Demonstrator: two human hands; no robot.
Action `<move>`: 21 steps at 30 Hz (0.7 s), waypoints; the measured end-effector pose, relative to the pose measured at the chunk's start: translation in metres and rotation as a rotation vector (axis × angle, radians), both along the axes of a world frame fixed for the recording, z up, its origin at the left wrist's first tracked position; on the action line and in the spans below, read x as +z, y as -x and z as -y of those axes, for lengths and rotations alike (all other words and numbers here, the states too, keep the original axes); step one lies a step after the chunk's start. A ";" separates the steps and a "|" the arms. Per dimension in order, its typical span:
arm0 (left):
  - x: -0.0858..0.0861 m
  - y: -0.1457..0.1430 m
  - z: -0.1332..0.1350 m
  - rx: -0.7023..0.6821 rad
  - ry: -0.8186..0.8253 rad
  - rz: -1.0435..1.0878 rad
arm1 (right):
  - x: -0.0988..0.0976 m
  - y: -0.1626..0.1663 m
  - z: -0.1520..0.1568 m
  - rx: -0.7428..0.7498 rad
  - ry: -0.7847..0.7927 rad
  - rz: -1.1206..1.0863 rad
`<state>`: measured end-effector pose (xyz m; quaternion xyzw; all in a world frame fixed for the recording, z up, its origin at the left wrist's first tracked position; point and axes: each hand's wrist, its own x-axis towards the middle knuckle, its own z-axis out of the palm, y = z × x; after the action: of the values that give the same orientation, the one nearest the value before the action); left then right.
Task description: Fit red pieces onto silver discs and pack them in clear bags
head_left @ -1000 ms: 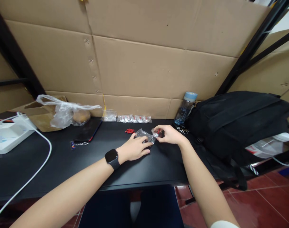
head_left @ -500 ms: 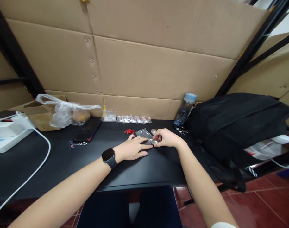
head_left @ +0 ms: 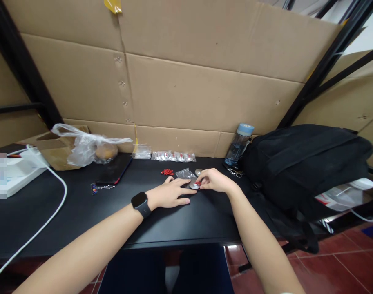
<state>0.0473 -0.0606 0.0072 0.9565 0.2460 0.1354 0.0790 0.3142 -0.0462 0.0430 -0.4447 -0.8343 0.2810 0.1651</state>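
Observation:
A round silver metal disc (head_left: 193,185) lies on the black table in front of me. My left hand (head_left: 169,193) rests flat beside it, fingers spread, with fingertips at the disc's left edge. From the right, my right hand (head_left: 216,181) pinches a small red piece (head_left: 198,185) at the disc's right side. Its exact shape is partly hidden by the fingers. Just behind is a second silver disc (head_left: 198,172), partly covered by the right hand. A clear plastic bag (head_left: 186,173) lies behind my left fingertips, and a little pile of red cord-like pieces (head_left: 167,172) sits left of it.
Along the cardboard wall lie bagged discs (head_left: 174,157) and clear bags (head_left: 142,151). A water bottle (head_left: 237,145) and black backpack (head_left: 309,163) stand right. At left are a dark flat case (head_left: 115,170), keychain (head_left: 103,187), knotted plastic bag (head_left: 82,149) and white cable (head_left: 63,196).
The disc between my hands has shifted slightly left, against my left fingertips, and shows more fully. My right fingers now pinch the red part at its right side. The view has tilted up slightly.

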 end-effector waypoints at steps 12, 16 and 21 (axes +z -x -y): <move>0.010 0.000 0.005 0.044 0.078 -0.019 | -0.014 0.031 -0.006 -0.330 -0.516 0.183; 0.012 0.002 0.004 0.035 0.066 0.009 | -0.023 0.041 -0.013 -0.375 -0.573 0.171; 0.022 0.002 0.003 0.033 0.007 0.142 | -0.015 0.028 -0.017 -0.105 -0.445 -0.022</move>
<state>0.0453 -0.0631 0.0288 0.9400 0.2560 0.2034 0.0973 0.2860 -0.0295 0.0284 -0.4371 -0.8496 0.0861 0.2825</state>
